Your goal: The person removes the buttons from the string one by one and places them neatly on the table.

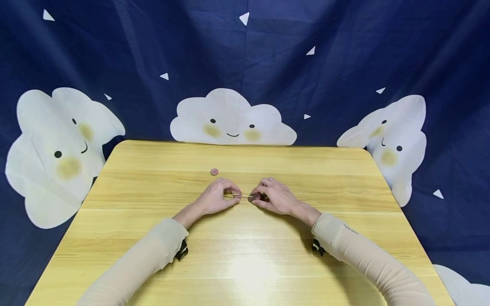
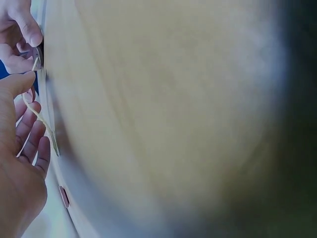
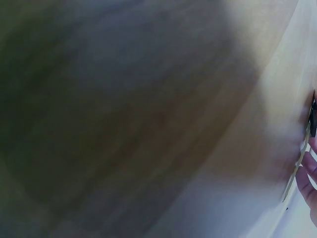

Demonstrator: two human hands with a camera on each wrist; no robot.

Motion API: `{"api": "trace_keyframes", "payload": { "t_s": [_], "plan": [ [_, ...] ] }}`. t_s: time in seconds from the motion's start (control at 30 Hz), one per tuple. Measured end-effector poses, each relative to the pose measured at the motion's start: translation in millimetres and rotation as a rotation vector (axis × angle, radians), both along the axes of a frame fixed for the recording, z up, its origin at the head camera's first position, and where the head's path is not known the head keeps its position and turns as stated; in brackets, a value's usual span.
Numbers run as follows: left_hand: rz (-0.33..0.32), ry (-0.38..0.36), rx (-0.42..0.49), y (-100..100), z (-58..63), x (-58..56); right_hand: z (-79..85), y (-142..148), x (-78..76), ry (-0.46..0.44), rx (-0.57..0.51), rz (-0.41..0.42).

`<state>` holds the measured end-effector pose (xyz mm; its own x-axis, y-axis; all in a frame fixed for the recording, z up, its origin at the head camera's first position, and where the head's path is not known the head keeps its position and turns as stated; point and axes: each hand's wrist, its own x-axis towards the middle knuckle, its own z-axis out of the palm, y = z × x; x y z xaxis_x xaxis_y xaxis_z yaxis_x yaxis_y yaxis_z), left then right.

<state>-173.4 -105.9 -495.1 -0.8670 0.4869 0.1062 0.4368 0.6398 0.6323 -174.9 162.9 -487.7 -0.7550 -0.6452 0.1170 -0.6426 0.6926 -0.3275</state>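
Left hand [image 1: 215, 198]: pinching a reddish button [image 1: 239, 195]
Right hand [image 1: 278, 198]: pinching a dark button [image 1: 253, 198]
Cord [image 1: 246, 196]: pale — between my hands
Loose button [image 1: 214, 171]: on table [image 1: 153, 178], beyond left hand

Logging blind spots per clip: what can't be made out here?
- Head: how many buttons the right hand holds; its fingers partly hide them.
- Head: the sleeve print; too small to read.
- Left wrist: holes in the loose button; seen nearly edge-on.
- Right wrist: most of that hand; cut by the frame edge.
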Motion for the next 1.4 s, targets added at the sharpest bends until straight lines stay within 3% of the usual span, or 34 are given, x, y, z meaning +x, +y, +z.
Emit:
{"api": "trace_keyframes", "payload": {
  "t_s": [0.87, 1.4],
  "plan": [
    [0.025, 0.045, 0.022, -16, 4.5, 0.7, 0.5, 0, -1.0, -0.021, 0.004, 0.001],
    [0.031, 0.103, 0.044, -25, 0.7, 0.7, 1.0, 0, 0.1, 0.000, 0.002, 0.011]
  ]
}}
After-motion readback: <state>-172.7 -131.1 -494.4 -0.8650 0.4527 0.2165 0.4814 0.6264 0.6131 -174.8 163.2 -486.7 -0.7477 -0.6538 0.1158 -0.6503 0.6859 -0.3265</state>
